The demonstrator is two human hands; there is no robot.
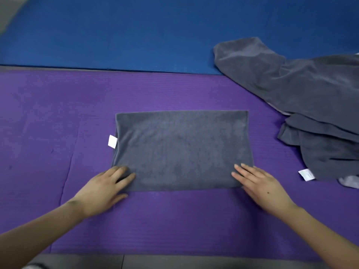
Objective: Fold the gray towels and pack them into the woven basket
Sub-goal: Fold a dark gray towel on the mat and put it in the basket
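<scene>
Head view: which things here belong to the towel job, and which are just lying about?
Job:
folded towel, lying flat
pile of towels, loose, to the right
left hand and right hand, resting on the folded towel's near corners
basket: not in view

Lying about:
purple mat, under the folded towel
blue mat, beyond it

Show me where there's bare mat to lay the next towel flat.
Free: the ribbed purple floor mat left of the flat folded gray towel, the near strip in front of it, and the blue floor mat behind. Crowded: the right side, under the heap of loose gray towels.
</scene>
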